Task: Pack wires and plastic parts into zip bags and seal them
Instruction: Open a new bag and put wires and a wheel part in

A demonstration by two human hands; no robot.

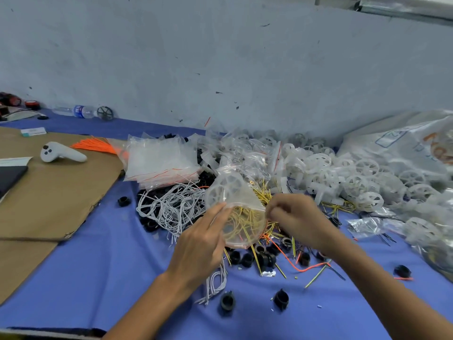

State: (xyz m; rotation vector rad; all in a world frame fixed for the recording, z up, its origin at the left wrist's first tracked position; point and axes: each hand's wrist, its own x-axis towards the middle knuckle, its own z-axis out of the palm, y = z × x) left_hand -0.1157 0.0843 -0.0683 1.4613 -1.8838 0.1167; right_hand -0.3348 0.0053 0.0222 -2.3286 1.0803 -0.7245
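My left hand (206,239) holds a clear zip bag (241,212) by its open mouth, above the blue cloth. Inside the bag sit a white plastic wheel (226,186) and a coil of yellow wire (245,223). My right hand (291,215) pinches the bag's right rim, fingers curled. A tangle of white wires (171,208) lies to the left of the bag. Loose yellow wires (263,192) lie behind it. A stack of empty zip bags (161,160) sits further back. White plastic wheels (355,180) are heaped at the right.
Black plastic rings (247,260) are scattered near me on the blue cloth (110,278). Cardboard (49,192) at the left carries a white controller (61,153) and orange wires (95,147). A water bottle (76,111) lies by the wall. A large white sack (404,141) stands at the right.
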